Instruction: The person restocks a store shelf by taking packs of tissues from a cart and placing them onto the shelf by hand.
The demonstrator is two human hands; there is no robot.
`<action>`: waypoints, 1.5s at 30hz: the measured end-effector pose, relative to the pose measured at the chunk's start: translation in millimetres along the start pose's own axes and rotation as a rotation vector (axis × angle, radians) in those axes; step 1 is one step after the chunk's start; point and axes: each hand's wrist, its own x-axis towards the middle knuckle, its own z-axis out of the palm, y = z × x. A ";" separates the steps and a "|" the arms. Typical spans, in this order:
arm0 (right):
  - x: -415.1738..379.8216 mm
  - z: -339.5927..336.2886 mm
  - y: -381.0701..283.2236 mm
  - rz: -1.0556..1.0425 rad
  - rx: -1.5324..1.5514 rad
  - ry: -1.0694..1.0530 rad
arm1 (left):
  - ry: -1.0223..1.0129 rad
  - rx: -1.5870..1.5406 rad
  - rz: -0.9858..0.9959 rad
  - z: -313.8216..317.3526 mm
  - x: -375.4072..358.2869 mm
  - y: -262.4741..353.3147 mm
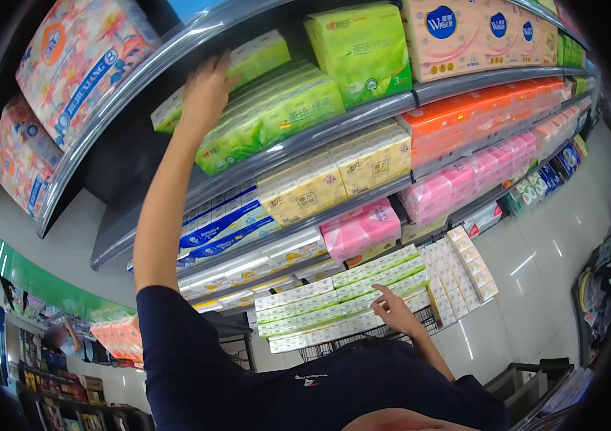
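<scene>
My left hand [208, 90] reaches up into the upper shelf, fingers stretched out and laid across a long green-and-white tissue pack [261, 57]. Below and in front of that pack lies a larger green tissue bundle [277, 115]; an upright green bundle [359, 54] stands to its right. Lower down, my right hand [393, 310] is open with fingers loosely bent, close over rows of green-and-white tissue packs [341, 294]. These packs sit stacked on a wire cart [334, 346] in front of my body.
Peach tissue packs [478, 36] continue along the upper shelf. Lower shelves carry yellow packs [334, 176], orange packs [485, 115] and pink packs [464, 176]. Floral packs [86, 65] stand at the left. The shelf edge [305, 136] runs below my left hand. Tiled floor [528, 266] lies right.
</scene>
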 end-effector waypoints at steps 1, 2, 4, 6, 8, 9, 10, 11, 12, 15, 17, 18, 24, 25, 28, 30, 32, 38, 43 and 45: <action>-0.2 -1.9 2.4 0.001 0.000 0.010 | -0.055 0.003 -0.045 19.6 16.4 -9.5; -1.0 -4.9 5.7 0.032 -0.011 -0.018 | -0.110 0.005 -0.093 37.7 28.1 -17.8; -4.3 -13.0 9.9 0.077 -0.053 -0.032 | -0.110 -0.039 -0.066 68.9 43.0 -33.7; -8.4 -20.6 19.2 0.089 -0.092 -0.001 | -0.131 -0.084 -0.062 96.1 50.6 -42.8; -9.1 -24.8 22.6 0.098 -0.189 0.054 | -0.200 -0.093 -0.120 113.5 52.6 -47.9; -7.5 -27.9 19.2 0.093 -0.193 0.062 | -0.288 -0.102 -0.178 117.5 53.6 -49.4; -7.6 -29.5 16.0 0.094 -0.237 0.066 | -0.419 -0.065 -0.268 113.8 54.3 -47.6; -8.1 -30.1 14.8 0.096 -0.279 0.068 | -0.417 -0.066 -0.268 121.1 50.9 -57.3; -7.8 -30.3 16.2 0.091 -0.273 0.076 | -0.429 -0.130 -0.179 134.7 42.2 -76.8; -9.2 -34.4 10.0 0.082 -0.258 0.065 | -0.404 -0.251 -0.213 116.0 33.6 -92.1; -11.6 -37.6 6.9 0.119 -0.221 0.060 | -0.367 -0.302 -0.341 101.1 16.8 -106.9; -12.4 -38.8 7.5 0.156 -0.189 0.054 | -0.256 -0.310 -0.407 101.9 1.0 -126.4; -18.9 -38.2 31.5 0.107 -0.287 0.133 | 0.037 -0.872 -0.720 118.2 -91.2 -150.7; -20.9 -37.8 35.1 0.125 -0.313 0.143 | -0.006 -1.131 -0.799 117.0 -97.3 -146.4; -25.2 -35.9 43.7 0.155 -0.316 0.158 | -0.067 -1.115 -0.851 126.0 -93.1 -155.3; -27.8 -33.8 42.9 0.186 -0.332 0.166 | -0.103 -1.110 -0.888 133.7 -90.4 -158.5; -30.1 -30.2 38.9 0.217 -0.346 0.173 | 0.084 -1.108 -0.851 140.1 -82.2 -151.7; -31.8 -14.8 37.9 0.239 -0.325 0.158 | -0.067 -0.824 -0.892 170.3 -77.1 -170.2; -35.9 -8.0 38.2 0.244 -0.298 0.148 | -0.323 -0.452 -1.007 166.3 -67.2 -178.5; -37.1 -8.1 41.0 0.242 -0.282 0.150 | -0.319 -0.407 -0.985 163.9 -68.3 -176.6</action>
